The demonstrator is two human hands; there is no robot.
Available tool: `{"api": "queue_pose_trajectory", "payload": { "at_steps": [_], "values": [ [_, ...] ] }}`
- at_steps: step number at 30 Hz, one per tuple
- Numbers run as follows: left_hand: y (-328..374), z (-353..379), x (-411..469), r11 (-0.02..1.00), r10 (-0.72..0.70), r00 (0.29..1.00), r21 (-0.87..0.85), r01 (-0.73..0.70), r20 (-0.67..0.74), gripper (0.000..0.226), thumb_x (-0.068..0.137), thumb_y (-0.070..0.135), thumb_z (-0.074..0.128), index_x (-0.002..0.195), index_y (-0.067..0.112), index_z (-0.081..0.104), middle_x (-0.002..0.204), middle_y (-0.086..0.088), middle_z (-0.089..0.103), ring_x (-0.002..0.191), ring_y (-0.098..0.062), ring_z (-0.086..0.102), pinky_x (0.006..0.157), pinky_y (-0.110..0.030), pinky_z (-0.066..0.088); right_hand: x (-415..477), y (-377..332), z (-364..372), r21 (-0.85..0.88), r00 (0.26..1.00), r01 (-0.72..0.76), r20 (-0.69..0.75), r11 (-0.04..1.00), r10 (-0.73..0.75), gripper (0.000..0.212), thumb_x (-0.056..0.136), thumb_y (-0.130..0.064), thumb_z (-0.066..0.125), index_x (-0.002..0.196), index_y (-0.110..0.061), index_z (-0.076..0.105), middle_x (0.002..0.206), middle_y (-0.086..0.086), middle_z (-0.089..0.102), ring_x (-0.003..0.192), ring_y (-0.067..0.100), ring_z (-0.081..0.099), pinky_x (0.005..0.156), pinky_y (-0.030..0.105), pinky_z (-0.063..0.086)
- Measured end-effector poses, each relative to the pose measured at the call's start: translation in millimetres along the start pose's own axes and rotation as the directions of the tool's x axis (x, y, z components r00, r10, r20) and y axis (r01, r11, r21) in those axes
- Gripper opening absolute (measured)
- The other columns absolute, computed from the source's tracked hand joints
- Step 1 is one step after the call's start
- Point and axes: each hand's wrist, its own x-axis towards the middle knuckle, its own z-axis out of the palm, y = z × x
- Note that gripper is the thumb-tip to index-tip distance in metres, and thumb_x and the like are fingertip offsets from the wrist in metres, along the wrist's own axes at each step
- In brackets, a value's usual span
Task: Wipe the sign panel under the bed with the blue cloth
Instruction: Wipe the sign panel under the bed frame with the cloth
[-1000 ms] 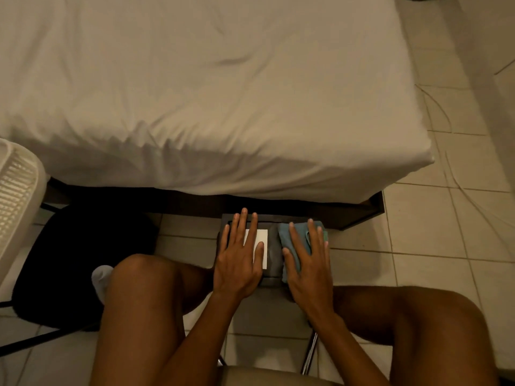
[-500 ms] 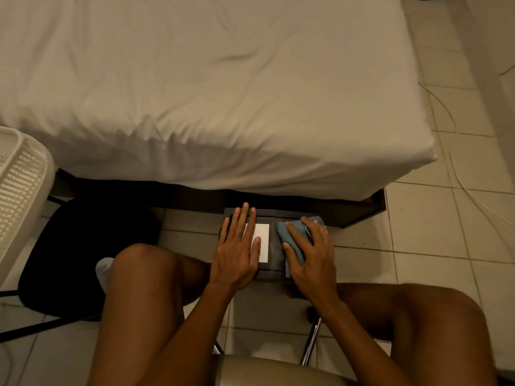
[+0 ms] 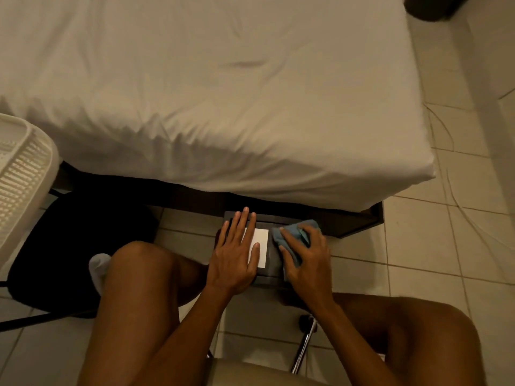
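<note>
A dark grey sign panel [image 3: 271, 270] with a white label [image 3: 261, 246] lies on the floor tiles, its far end under the bed's edge. My left hand [image 3: 235, 254] rests flat on the panel's left half, fingers spread, partly covering the label. The blue cloth [image 3: 295, 236] is bunched on the panel's right side. My right hand [image 3: 306, 256] is on top of it, fingers curled into the cloth, gripping and pressing it down. The right edge of the panel is hidden under cloth and hand.
The bed [image 3: 211, 101] with a white sheet fills the top, its dark frame [image 3: 354, 221] overhanging the panel. A black chair [image 3: 75, 246] and a white basket [image 3: 19, 176] stand at left. My knees flank the panel. A chair leg [image 3: 305, 344] shows below.
My right hand has gone from lying flat on the cloth to bunching it up, shifting slightly right. The left hand has stayed flat on the panel. The camera moved in a little closer.
</note>
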Motion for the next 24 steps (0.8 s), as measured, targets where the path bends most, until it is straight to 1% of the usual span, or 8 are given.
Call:
{"api": "queue_pose_trajectory", "payload": {
  "at_steps": [3,5,8,10,12,15,19,24],
  "values": [
    [1,-1,0,1.0,0.007,1.0,0.003,-0.007,-0.001,0.068,0.099,0.043,0.024,0.158,0.021,-0.001,0.167,0.0,-0.007,0.154,-0.014,-0.008,0.125,-0.043,0.012,-23,-1,0,-0.006,0.999,0.039,0.022,0.999,-0.039,0.044,0.088,-0.041,0.057,0.132,-0.034,0.055,0.137,0.008,0.044,0.128,0.03,0.039,0.101,0.051,0.043],
    [1,0,0,1.0,0.01,1.0,0.01,-0.01,0.001,0.069,0.099,0.044,0.024,0.158,0.021,-0.002,0.167,0.0,-0.008,0.154,-0.014,-0.009,0.125,-0.043,0.011,-18,-1,-1,-0.01,0.999,0.032,-0.001,0.999,-0.032,0.043,0.088,-0.04,0.058,0.13,-0.033,0.057,0.135,0.008,0.046,0.126,0.031,0.041,0.1,0.05,0.043],
    [1,1,0,1.0,0.017,1.0,0.025,-0.017,0.0,0.068,0.099,0.043,0.025,0.158,0.02,-0.002,0.167,0.0,-0.008,0.154,-0.014,-0.01,0.126,-0.043,0.011,12,-2,0,-0.027,0.998,-0.023,-0.052,0.999,0.021,0.043,0.087,-0.032,0.067,0.129,-0.031,0.058,0.131,0.009,0.047,0.12,0.028,0.043,0.096,0.045,0.041],
    [0,1,0,0.999,0.017,1.0,0.028,-0.017,0.003,0.068,0.1,0.042,0.026,0.158,0.02,-0.001,0.167,0.0,-0.008,0.154,-0.015,-0.009,0.126,-0.043,0.011,32,-4,2,-0.04,0.993,-0.089,-0.084,0.995,0.086,0.045,0.087,-0.03,0.068,0.131,-0.031,0.057,0.129,0.01,0.047,0.118,0.027,0.042,0.094,0.041,0.04],
    [0,1,0,1.0,0.011,1.0,0.02,-0.011,0.008,0.068,0.099,0.042,0.026,0.158,0.02,-0.001,0.167,0.0,-0.007,0.154,-0.015,-0.009,0.126,-0.044,0.011,37,-9,6,-0.058,0.988,-0.128,-0.093,0.99,0.122,0.046,0.088,-0.03,0.067,0.133,-0.032,0.055,0.13,0.011,0.047,0.119,0.028,0.042,0.094,0.043,0.041],
    [1,1,1,1.0,0.007,1.0,0.009,-0.007,0.004,0.069,0.098,0.043,0.026,0.158,0.021,0.0,0.167,0.0,-0.007,0.154,-0.015,-0.008,0.125,-0.044,0.012,20,-13,5,-0.059,0.996,-0.066,-0.057,0.996,0.063,0.046,0.09,-0.032,0.062,0.135,-0.032,0.053,0.136,0.011,0.044,0.125,0.029,0.039,0.097,0.048,0.043],
    [1,1,0,1.0,0.002,1.0,0.023,-0.002,0.007,0.07,0.098,0.042,0.027,0.158,0.021,-0.001,0.167,0.0,-0.006,0.154,-0.015,-0.008,0.125,-0.043,0.012,-9,-6,-2,-0.07,0.999,0.026,0.028,0.997,-0.024,0.045,0.09,-0.043,0.05,0.134,-0.033,0.054,0.137,0.011,0.044,0.125,0.031,0.039,0.099,0.048,0.043],
    [3,1,1,1.0,0.006,1.0,0.025,-0.007,0.005,0.07,0.099,0.042,0.027,0.158,0.02,-0.002,0.167,-0.001,-0.007,0.154,-0.015,-0.009,0.125,-0.043,0.01,21,-8,1,-0.066,0.999,-0.012,-0.043,0.998,0.009,0.041,0.089,-0.032,0.064,0.13,-0.031,0.058,0.128,0.01,0.047,0.118,0.027,0.043,0.092,0.042,0.044]
  ]
}}
